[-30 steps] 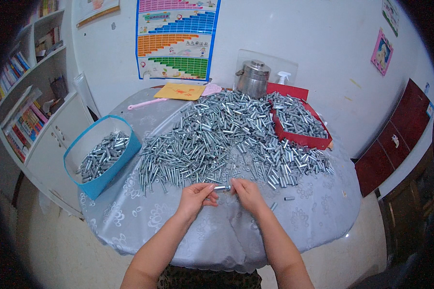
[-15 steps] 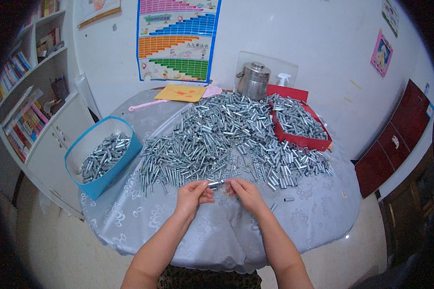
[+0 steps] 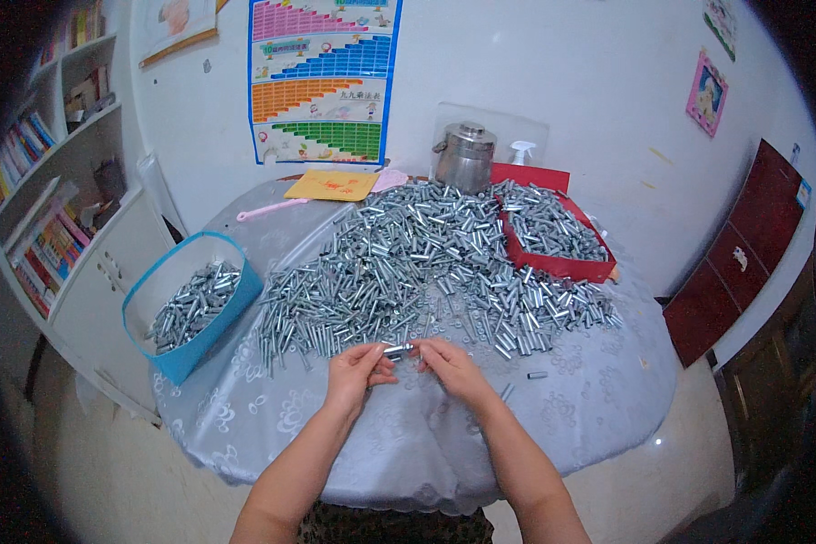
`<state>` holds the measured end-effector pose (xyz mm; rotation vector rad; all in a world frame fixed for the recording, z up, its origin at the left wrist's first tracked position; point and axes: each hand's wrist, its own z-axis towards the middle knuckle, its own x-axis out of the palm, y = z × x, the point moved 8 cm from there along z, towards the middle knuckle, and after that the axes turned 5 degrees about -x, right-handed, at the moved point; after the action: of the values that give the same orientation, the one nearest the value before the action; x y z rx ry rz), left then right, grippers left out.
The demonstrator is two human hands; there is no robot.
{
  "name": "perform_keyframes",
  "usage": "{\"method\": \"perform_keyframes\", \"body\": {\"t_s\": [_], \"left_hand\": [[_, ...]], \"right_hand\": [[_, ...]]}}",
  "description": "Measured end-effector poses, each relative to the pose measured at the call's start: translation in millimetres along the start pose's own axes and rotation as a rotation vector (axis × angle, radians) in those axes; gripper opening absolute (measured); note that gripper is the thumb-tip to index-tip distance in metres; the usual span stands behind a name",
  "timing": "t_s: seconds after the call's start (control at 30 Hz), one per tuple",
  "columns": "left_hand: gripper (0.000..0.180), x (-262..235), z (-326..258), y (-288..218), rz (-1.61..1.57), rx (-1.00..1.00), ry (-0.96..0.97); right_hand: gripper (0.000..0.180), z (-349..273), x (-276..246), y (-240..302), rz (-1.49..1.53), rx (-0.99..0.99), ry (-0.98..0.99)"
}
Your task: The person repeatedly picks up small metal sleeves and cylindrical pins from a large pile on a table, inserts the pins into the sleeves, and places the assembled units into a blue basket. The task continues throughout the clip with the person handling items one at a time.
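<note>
Near the front of the pile, my left hand [image 3: 357, 368] pinches a shiny metal sleeve anchor [image 3: 396, 350] between thumb and fingers, lying roughly level. My right hand [image 3: 448, 365] is closed at the anchor's right end, its fingertips touching or almost touching it. Whether those fingertips also hold a small nut or washer is too small to tell. Just beyond both hands spreads a large heap of metal bolts and sleeves [image 3: 399, 254], with small nuts and washers [image 3: 446, 313] scattered at its front. A loose sleeve [image 3: 537, 374] and a thin bolt [image 3: 508, 392] lie right of my right hand.
A blue-rimmed bin [image 3: 210, 332] partly filled with metal anchors stands at the left. At the right, a red box [image 3: 567, 267] is full of sleeves. Behind the heap are a steel pot [image 3: 465, 159], a yellow envelope [image 3: 332, 185] and a pink-handled item [image 3: 272, 209] on the grey tablecloth [image 3: 290, 444].
My right fingertips have come in closer against the anchor's right end. My left hand keeps its pinch. The whole view has shifted slightly.
</note>
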<state>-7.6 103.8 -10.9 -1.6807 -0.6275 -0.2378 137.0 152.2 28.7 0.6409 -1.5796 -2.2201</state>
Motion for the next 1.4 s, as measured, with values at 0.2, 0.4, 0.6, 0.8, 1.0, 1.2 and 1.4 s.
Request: {"method": "perform_keyframes", "body": {"t_s": [0.2, 0.4, 0.6, 0.8, 1.0, 1.2, 1.4], "left_hand": [[0.02, -14.3, -0.4, -16.3, 0.031, 0.127, -0.106], [0.017, -36.6, -1.3, -44.6, 0.047, 0.357, -0.223], [0.017, -95.8, -27.6, -113.1, 0.404, 0.629, -0.521], [0.017, -135.3, -80.5, -205.4, 1.175, 0.998, -0.894], [0.019, -128.2, -89.4, -216.2, 1.52, 1.263, -0.977], [0.013, -55.3, -38.8, -121.1, 1.276, 0.646, -0.359], [0.033, -0.4, -15.4, -63.3, 1.429, 0.376, -0.232]], "right_hand": [[0.026, -3.0, -27.7, -5.4, -0.3, 0.067, -0.115], [0.014, -23.1, -121.2, 12.3, -0.979, 0.141, -0.537], [0.017, -33.9, -141.3, -15.2, -1.157, 0.355, -0.464], [0.015, -25.8, -113.5, -1.0, -1.048, 0.248, -0.378], [0.025, -21.5, -104.9, -3.1, -0.93, 0.23, -0.389], [0.033, -14.4, -91.3, 3.7, -0.596, 0.139, -0.374], [0.041, -7.2, -77.7, -4.3, -0.067, 0.132, -0.276]]}}
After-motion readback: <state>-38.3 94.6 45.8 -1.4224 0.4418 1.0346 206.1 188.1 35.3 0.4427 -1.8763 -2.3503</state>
